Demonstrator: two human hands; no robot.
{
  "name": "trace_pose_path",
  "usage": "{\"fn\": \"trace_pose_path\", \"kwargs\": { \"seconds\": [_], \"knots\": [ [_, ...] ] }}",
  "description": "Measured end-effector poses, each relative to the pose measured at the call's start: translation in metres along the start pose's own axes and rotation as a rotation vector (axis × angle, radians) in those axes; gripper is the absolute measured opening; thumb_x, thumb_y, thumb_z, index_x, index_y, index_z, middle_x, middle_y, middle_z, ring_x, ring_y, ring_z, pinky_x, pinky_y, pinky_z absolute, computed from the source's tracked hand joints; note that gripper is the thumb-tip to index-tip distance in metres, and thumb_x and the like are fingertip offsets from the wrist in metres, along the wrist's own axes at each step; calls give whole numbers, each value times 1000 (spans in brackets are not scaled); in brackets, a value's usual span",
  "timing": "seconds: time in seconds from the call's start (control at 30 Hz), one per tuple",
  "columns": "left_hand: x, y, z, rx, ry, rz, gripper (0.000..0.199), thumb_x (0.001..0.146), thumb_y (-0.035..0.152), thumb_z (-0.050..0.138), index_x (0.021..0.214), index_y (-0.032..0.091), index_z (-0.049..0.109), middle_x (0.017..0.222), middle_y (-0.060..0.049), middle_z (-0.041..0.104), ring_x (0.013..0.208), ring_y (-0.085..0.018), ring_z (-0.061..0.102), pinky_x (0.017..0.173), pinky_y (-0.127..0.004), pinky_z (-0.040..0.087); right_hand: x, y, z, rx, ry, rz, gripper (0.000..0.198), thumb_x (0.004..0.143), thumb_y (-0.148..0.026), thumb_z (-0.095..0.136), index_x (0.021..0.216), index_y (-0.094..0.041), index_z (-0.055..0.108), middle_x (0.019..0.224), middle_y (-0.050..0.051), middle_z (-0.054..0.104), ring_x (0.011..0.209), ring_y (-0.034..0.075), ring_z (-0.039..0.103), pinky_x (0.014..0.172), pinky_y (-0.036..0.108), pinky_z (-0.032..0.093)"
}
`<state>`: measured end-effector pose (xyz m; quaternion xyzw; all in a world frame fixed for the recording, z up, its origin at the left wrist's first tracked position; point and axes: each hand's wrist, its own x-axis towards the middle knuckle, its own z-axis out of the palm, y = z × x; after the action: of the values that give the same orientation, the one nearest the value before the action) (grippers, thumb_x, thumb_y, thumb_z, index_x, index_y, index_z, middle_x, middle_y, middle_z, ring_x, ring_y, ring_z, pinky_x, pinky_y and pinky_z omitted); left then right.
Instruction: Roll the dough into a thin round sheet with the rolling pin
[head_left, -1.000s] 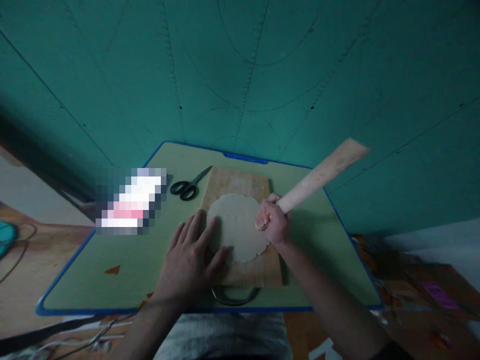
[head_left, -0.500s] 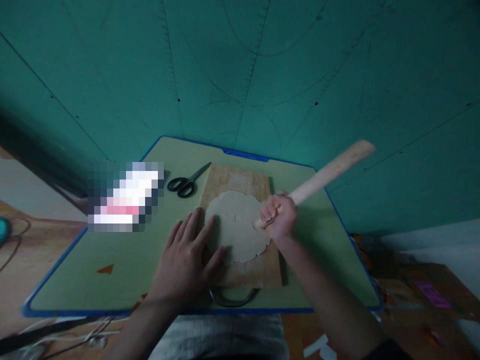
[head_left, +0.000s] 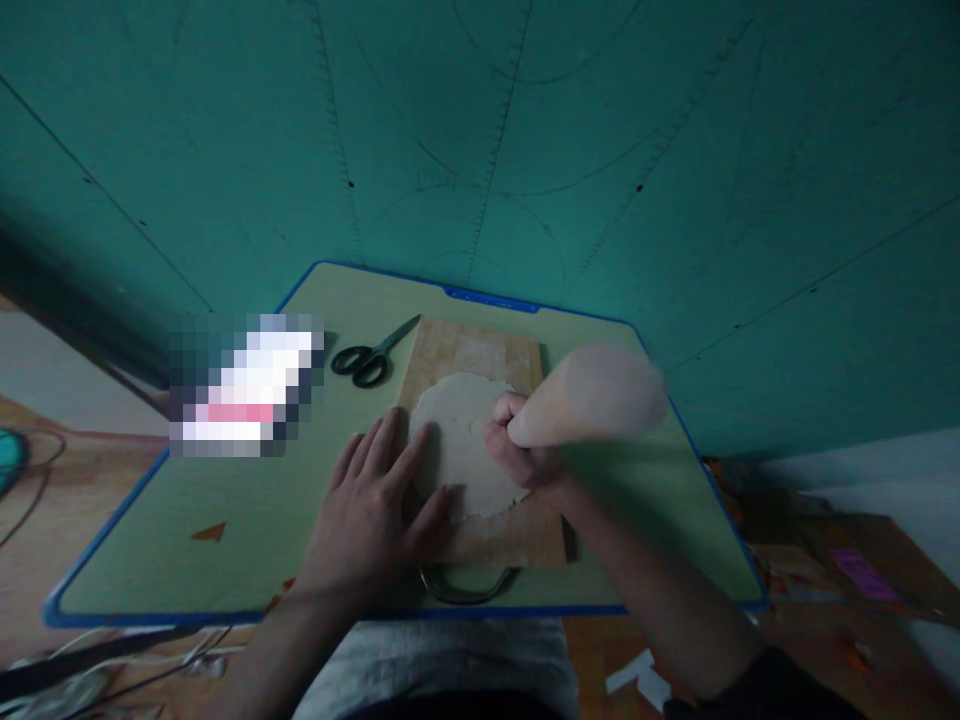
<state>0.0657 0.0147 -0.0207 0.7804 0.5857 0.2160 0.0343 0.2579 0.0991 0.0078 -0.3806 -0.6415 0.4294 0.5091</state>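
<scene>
A thin, flat round of pale dough (head_left: pixel 457 460) with a ragged edge lies on a wooden cutting board (head_left: pixel 480 345). My left hand (head_left: pixel 371 505) rests with fingers spread at the dough's left edge, fingertips on board and dough. Closed round a wooden rolling pin (head_left: pixel 577 395), my right hand (head_left: pixel 525 450) is over the dough's right side. The pin tilts up toward me and its upper end is blurred. My fist hides its lower end, so I cannot tell whether it touches the dough.
Black-handled scissors (head_left: pixel 371 355) lie left of the board. Beyond them is a pixelated bright object (head_left: pixel 255 385). A metal handle (head_left: pixel 469 595) shows at the board's near end. The blue-rimmed table (head_left: pixel 262 530) stands against a green wall (head_left: pixel 480 130). A small brown scrap (head_left: pixel 210 532) lies left.
My right hand has shifted left over the dough. The rolling pin has swung from leaning far right to pointing more toward me. My left hand has stayed in place.
</scene>
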Motion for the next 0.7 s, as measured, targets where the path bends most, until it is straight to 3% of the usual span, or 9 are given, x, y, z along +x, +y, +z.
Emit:
{"fn": "trace_pose_path", "kwargs": {
  "seconds": [0.13, 0.43, 0.57, 0.7],
  "knots": [
    [0, -1, 1, -2, 23, 12, 62, 95, 55, 48, 145, 18, 47, 154, -21, 40, 141, -37, 42, 112, -58, 38, 10, 3, 3, 367, 198, 181, 31, 72, -32, 57, 52, -26, 34, 38, -10, 30, 31, 7, 24, 30, 21, 19],
    [2, -1, 2, -6, 25, 13, 59, 97, 52, 45, 144, 17, 49, 153, -23, 41, 139, -37, 44, 111, -58, 40, 25, -7, -25, 706, 493, 364, 32, 57, -28, 55, 48, -24, 24, 37, -11, 23, 31, 4, 20, 30, 17, 23],
    [2, -2, 3, 2, 27, 12, 59, 97, 52, 46, 145, 17, 48, 153, -23, 40, 139, -38, 44, 111, -58, 40, 28, -10, -21, 708, 466, 326, 30, 56, -27, 56, 49, -24, 27, 37, -11, 26, 31, 5, 21, 29, 17, 22],
    [1, -1, 1, -3, 20, 5, 59, 97, 52, 45, 144, 17, 49, 154, -23, 40, 139, -37, 44, 112, -57, 40, 25, -3, -3, 570, 416, 243, 27, 57, -28, 56, 48, -25, 31, 36, -11, 28, 30, 6, 23, 29, 18, 21]
  ]
}}
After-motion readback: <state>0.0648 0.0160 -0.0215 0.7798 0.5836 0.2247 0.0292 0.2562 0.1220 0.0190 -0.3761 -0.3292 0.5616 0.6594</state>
